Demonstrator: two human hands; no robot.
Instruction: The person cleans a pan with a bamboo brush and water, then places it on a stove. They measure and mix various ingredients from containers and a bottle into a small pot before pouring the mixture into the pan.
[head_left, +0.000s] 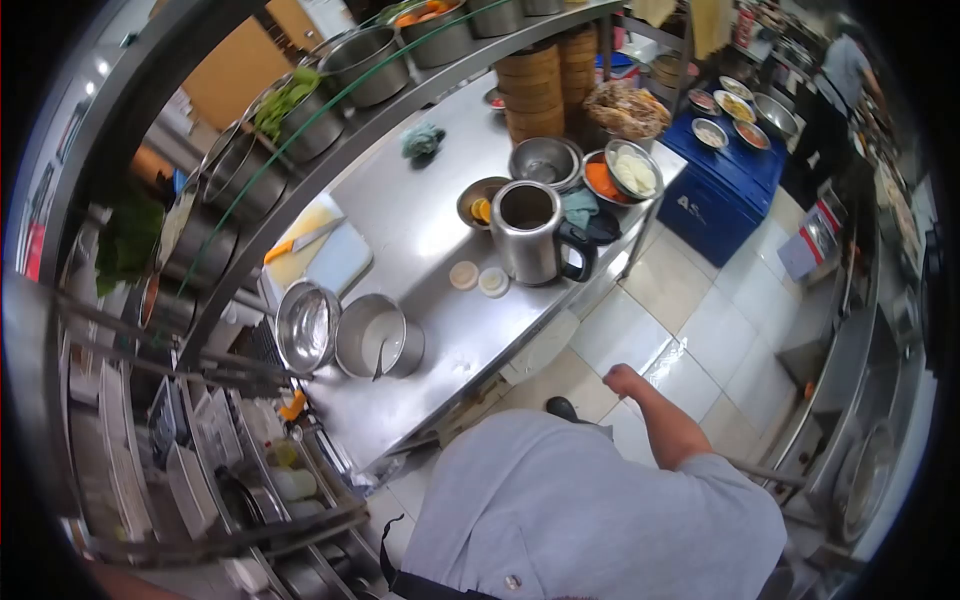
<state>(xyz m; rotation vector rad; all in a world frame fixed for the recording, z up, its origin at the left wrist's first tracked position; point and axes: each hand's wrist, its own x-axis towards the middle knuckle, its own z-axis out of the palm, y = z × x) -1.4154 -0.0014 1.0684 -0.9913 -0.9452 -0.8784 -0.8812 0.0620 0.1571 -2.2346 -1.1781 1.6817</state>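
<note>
My right hand (625, 381) hangs over the tiled floor, off the front edge of the steel table (440, 265). Its fingers are curled into a loose fist, and nothing shows in it. My left hand is out of view; only a blurred bit of skin shows at the bottom left corner. Nearest on the table stands a steel electric kettle (527, 235) with a black handle and its top uncovered. Two small round lids (464, 276) lie beside it. Farther left are a steel pot (380, 337) with whitish contents and a spoon, and a tilted steel bowl (307, 326).
An orange-handled knife (303, 241) rests on a cutting board (340, 262). Bamboo steamers (530, 95) and bowls of cut vegetables (634, 170) stand at the far end. A blue cooler (705, 205) carries several bowls. A rack (270, 480) flanks the left; another person (845, 80) stands far right.
</note>
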